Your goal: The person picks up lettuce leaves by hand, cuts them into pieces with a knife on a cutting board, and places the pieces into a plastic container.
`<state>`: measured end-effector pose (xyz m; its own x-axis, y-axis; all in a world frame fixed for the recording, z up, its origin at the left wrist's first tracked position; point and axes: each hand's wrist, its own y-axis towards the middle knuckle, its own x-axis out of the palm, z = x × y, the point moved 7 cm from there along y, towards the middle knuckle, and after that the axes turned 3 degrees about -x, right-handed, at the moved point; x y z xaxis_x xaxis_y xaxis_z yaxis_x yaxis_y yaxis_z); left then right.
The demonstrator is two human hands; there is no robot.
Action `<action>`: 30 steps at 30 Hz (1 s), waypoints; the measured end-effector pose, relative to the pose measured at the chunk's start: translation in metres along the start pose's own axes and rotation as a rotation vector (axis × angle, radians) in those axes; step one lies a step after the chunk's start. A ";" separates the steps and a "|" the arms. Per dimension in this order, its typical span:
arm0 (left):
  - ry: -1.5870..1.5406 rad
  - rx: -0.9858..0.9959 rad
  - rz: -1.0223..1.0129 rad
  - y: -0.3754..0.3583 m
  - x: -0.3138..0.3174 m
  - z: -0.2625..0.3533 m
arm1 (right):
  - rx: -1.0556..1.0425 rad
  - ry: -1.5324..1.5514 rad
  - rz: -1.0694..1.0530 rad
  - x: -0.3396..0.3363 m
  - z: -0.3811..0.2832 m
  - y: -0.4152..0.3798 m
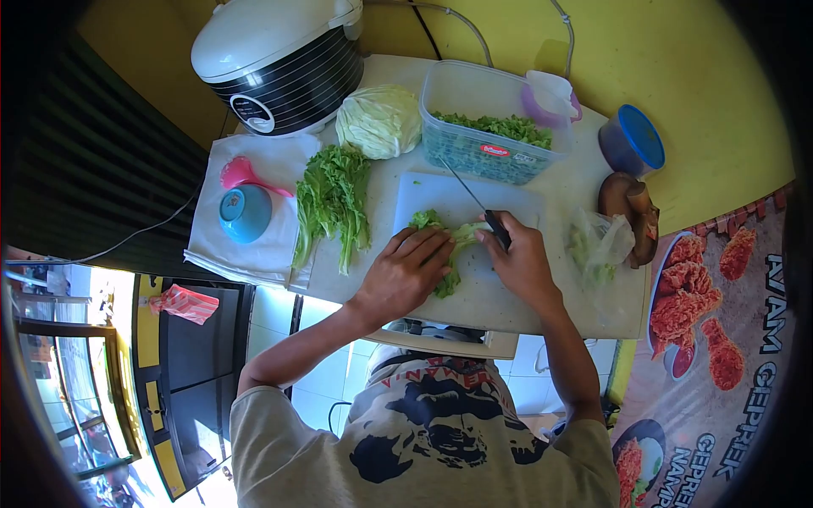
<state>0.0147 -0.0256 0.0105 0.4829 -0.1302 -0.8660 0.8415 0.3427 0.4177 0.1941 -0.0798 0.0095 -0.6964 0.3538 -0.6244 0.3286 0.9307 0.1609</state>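
Observation:
My left hand [406, 269] is closed over a piece of leafy green lettuce [446, 284], pressing it on the white cutting board [525, 199]. In my right hand [527, 264] is a knife [461, 181], gripped by its black handle, with the blade pointing up and away to the left. The pale lettuce stem runs from under my left fingers to my right fingertips. Behind the board stands a clear plastic container [436, 140] with cut lettuce inside. A bunch of lettuce [337, 199] lies left of the board, below a pale cabbage [378, 121].
A rice cooker [284, 72] stands back left. On a white cloth [207, 245] are an upturned blue bowl [245, 214] and a pink ladle-like utensil [240, 173]. To the right are a plastic bag [605, 241], a brown mortar-like object [622, 195] and a blue-lidded tub [631, 140].

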 end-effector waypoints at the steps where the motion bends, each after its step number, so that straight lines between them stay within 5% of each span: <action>1: -0.009 -0.007 -0.022 -0.001 0.002 -0.001 | -0.072 -0.049 0.044 -0.003 -0.006 -0.002; 3: -0.028 -0.026 -0.065 -0.003 0.005 -0.001 | -0.217 -0.147 0.125 -0.008 -0.020 -0.010; 6: -0.023 -0.036 -0.095 -0.006 0.007 0.001 | -0.075 -0.182 0.076 -0.009 -0.019 -0.030; 30: 0.034 -0.095 -0.103 -0.004 0.009 0.007 | -0.054 -0.385 -0.250 0.007 -0.015 -0.106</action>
<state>0.0175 -0.0345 0.0029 0.3853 -0.1386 -0.9123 0.8586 0.4161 0.2994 0.1445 -0.1740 -0.0002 -0.4590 0.0669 -0.8859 0.1396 0.9902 0.0024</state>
